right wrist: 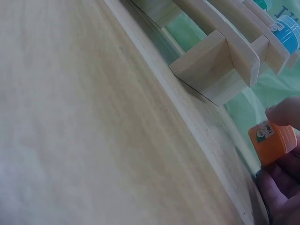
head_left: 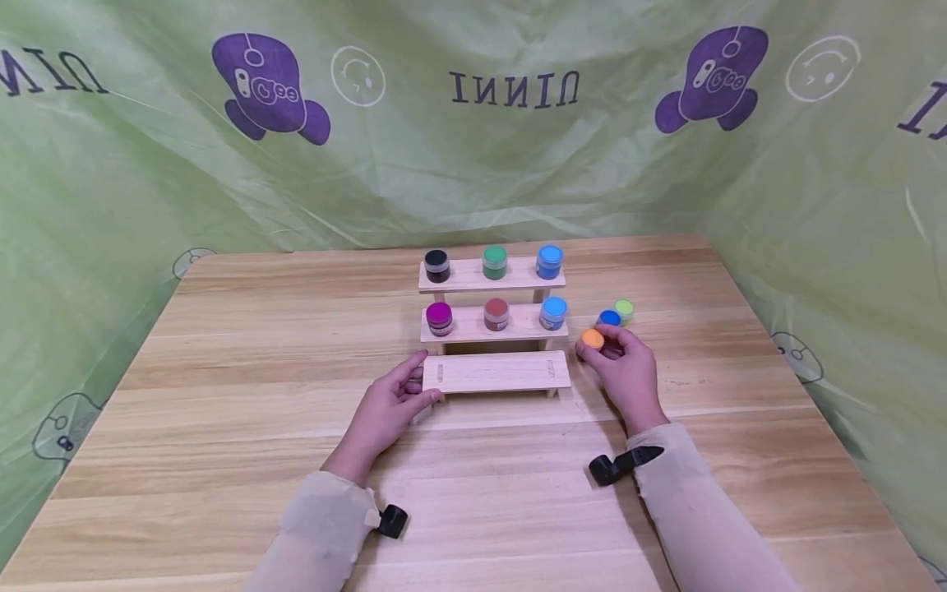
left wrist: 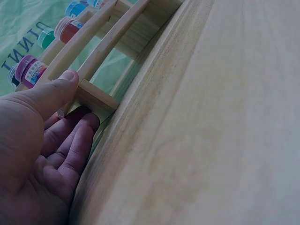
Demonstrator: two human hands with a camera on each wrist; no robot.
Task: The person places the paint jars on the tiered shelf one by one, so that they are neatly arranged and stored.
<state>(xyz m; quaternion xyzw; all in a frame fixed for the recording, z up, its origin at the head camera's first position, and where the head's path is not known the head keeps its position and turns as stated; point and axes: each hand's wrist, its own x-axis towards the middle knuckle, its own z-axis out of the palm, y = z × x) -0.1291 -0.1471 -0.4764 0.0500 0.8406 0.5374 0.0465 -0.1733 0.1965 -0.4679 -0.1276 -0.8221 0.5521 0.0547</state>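
A stepped wooden display rack [head_left: 497,372] stands on the table. My left hand [head_left: 390,407] grips the left end of its lowest step, thumb at the front edge and fingers curled at the end, as the left wrist view shows. With thumb and fingers, my right hand [head_left: 627,374] pinches an orange paint jar [head_left: 592,339] just right of that step. Behind it are a dark blue jar [head_left: 610,318] and a light green jar [head_left: 625,309]. The middle step bears a purple jar [head_left: 439,318], a brown-red jar [head_left: 496,313] and a light blue jar [head_left: 553,312].
On the top step stand a black jar [head_left: 437,265], a green jar [head_left: 495,261] and a blue jar [head_left: 550,261]. The wood-grain table [head_left: 244,370] is bordered at the back and sides by green printed cloth [head_left: 473,164].
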